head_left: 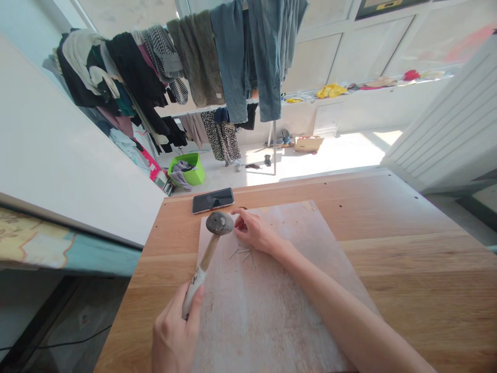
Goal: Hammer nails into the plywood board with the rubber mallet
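Note:
My left hand is wrapped round the white-coated lower handle of a hammer. The hammer has a wooden shaft and a dark, rounded head, which is raised close beside my right hand. Fingers and thumb of that hand are bent together near the far edge of a worn, whitish board; whatever they pinch is hidden or too small to make out. Several loose nails lie on the board just below the right hand. Small dark holes or marks dot its surface.
The board lies on a wooden table. A phone rests flat beyond the board's far left corner. Past the table hang clothes on a rack, with a green basket and a cardboard box on the floor. A white panel borders the left.

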Demonstrator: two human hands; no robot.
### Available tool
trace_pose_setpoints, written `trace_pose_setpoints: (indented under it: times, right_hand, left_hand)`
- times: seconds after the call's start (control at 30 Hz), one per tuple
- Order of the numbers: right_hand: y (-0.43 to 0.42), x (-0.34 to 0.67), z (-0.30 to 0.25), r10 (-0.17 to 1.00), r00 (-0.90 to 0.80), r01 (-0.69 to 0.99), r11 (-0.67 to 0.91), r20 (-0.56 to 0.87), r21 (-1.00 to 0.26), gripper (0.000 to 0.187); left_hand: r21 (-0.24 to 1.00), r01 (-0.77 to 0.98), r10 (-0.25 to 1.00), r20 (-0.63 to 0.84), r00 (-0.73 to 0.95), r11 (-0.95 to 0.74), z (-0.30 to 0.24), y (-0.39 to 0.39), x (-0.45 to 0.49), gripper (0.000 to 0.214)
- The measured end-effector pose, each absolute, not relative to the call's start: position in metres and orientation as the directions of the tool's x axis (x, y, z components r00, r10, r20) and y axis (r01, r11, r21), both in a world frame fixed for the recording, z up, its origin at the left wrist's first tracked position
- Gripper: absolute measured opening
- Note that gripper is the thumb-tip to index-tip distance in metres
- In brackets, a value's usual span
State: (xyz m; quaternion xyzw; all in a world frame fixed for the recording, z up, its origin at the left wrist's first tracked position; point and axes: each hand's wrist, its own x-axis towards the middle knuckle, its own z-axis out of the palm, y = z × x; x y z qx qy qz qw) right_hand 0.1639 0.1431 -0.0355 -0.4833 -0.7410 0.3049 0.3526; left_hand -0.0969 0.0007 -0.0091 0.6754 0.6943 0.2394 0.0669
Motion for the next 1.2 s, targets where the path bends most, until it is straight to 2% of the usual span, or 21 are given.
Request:
trace_pose_setpoints:
  times: [0.17, 0.23, 0.33, 0.43, 0.5, 0.57, 0.63, 0.7, 0.77, 0.87, 1.03, 1.2]
  right_hand:
    - [0.13, 0.173, -0.003, 0.913, -0.402, 0.62, 0.322, 0.062, -0.715, 0.022]
    - [0.122, 0.168, 0.011, 0.888, -0.457, 0.708, 0.333, -0.044, -0.623, 0.025]
    - [0.114, 0.152, 0.024, 0.882, -0.442, 0.831, 0.334, -0.163, -0.445, 0.033]
    - [0.114, 0.139, 0.027, 0.892, -0.412, 0.864, 0.319, -0.184, -0.389, 0.033]
    - [0.119, 0.141, 0.027, 0.895, -0.413, 0.859, 0.32, -0.17, -0.4, 0.028]
    - [0.127, 0.151, 0.023, 0.912, -0.398, 0.831, 0.314, -0.098, -0.458, 0.022]
    - [0.135, 0.165, 0.014, 0.944, -0.326, 0.733, 0.29, 0.057, -0.615, 0.018]
    - [0.141, 0.177, 0.001, 0.961, -0.184, 0.559, 0.276, 0.208, -0.782, 0.015]
    - [0.143, 0.183, -0.013, 0.958, -0.072, 0.417, 0.281, 0.277, -0.864, 0.011]
    - [0.141, 0.184, -0.029, 0.955, -0.052, 0.353, 0.291, 0.292, -0.889, 0.007]
    - [0.135, 0.18, -0.034, 0.958, -0.151, 0.41, 0.284, 0.243, -0.867, 0.011]
    - [0.134, 0.182, -0.033, 0.949, -0.173, 0.439, 0.314, 0.264, -0.842, 0.017]
  left_hand:
    - [0.374, 0.922, 0.97, 0.171, -0.176, 0.101, -0.026, -0.016, -0.13, 0.035]
    - [0.334, 0.935, 0.975, 0.138, -0.174, 0.119, -0.035, -0.022, -0.142, 0.034]
    - [0.283, 0.95, 0.979, 0.111, -0.171, 0.134, -0.045, -0.027, -0.15, 0.033]
    - [0.266, 0.958, 0.98, 0.135, -0.145, 0.105, -0.047, -0.028, -0.15, 0.03]
    - [0.277, 0.957, 0.979, 0.154, -0.136, 0.089, -0.047, -0.028, -0.149, 0.028]
    - [0.296, 0.952, 0.979, 0.155, -0.133, 0.083, -0.047, -0.027, -0.147, 0.026]
    - [0.315, 0.945, 0.978, 0.153, -0.142, 0.088, -0.047, -0.027, -0.146, 0.026]
    - [0.331, 0.938, 0.976, 0.15, -0.158, 0.101, -0.049, -0.027, -0.145, 0.027]
    - [0.343, 0.933, 0.976, 0.14, -0.168, 0.111, -0.05, -0.028, -0.144, 0.029]
    - [0.368, 0.922, 0.979, 0.111, -0.172, 0.121, -0.05, -0.028, -0.144, 0.031]
    - [0.413, 0.897, 0.975, 0.075, -0.208, 0.159, -0.04, -0.025, -0.145, 0.032]
    - [0.436, 0.883, 0.97, 0.08, -0.23, 0.174, -0.027, -0.015, -0.149, 0.032]
